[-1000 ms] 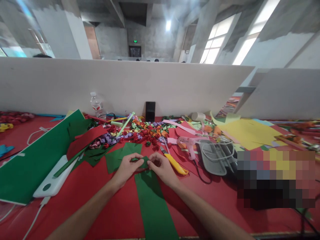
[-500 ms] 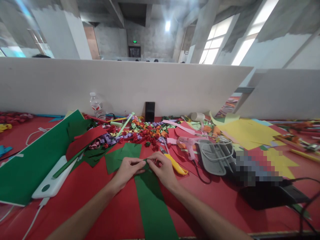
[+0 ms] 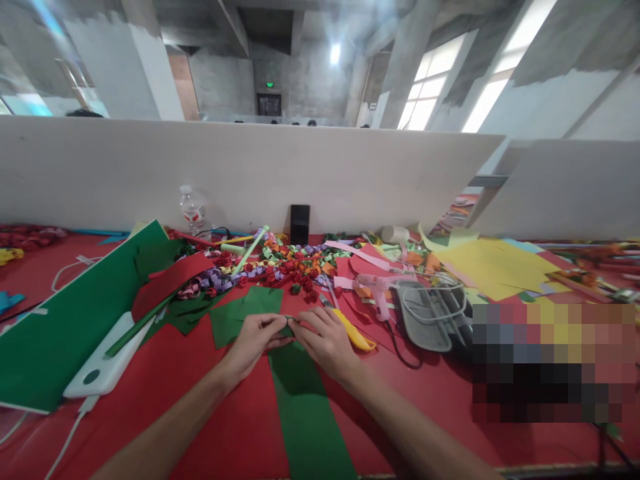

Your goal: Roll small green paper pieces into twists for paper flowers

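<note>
A long strip of green paper (image 3: 307,413) runs from the table's front edge up to my hands. My left hand (image 3: 257,340) pinches its far end between thumb and fingers. Close against it, my right hand (image 3: 327,340) has its fingers closed over the same end, and the fingertips of both hands nearly meet. The paper's end seems rolled or folded, but my fingers mostly cover it. Cut green paper pieces (image 3: 249,307) lie just beyond my left hand. A yellow utility knife (image 3: 357,333) rests beside my right hand.
A pink glue gun (image 3: 380,293) and a grey tray (image 3: 425,320) sit to the right. Curled paper pieces (image 3: 295,267) pile up behind my hands, before an upright phone (image 3: 300,223). A white power strip (image 3: 107,360) and a green board (image 3: 75,320) stand left.
My right hand has turned over and its fingers now cover more of the strip's end. My left hand stays almost in place.
</note>
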Demonstrator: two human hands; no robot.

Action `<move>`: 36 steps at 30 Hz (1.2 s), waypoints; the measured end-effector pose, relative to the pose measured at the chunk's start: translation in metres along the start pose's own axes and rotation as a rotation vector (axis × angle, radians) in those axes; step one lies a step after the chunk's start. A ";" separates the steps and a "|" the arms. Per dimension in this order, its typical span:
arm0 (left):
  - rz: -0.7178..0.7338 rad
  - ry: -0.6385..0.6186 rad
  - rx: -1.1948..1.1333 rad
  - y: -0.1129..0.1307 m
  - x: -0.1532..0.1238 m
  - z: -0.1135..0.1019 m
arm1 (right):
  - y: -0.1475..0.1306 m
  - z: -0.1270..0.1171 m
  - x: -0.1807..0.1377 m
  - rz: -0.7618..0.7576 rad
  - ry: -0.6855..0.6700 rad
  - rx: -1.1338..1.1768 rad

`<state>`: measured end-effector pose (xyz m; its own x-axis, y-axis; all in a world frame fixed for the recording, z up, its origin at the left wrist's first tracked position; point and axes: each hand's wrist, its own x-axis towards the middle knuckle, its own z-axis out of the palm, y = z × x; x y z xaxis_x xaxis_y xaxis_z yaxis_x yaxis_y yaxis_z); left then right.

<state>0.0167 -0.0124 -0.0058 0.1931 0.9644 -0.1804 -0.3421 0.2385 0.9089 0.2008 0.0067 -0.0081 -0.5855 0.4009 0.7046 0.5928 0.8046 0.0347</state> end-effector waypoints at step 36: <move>0.345 0.111 0.491 0.000 0.003 -0.002 | -0.006 -0.007 0.008 0.559 -0.011 0.710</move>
<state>0.0154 -0.0094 -0.0069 0.0406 0.9892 0.1409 0.1016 -0.1444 0.9843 0.1968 0.0020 0.0021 -0.3221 0.8158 0.4804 0.3138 0.5707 -0.7588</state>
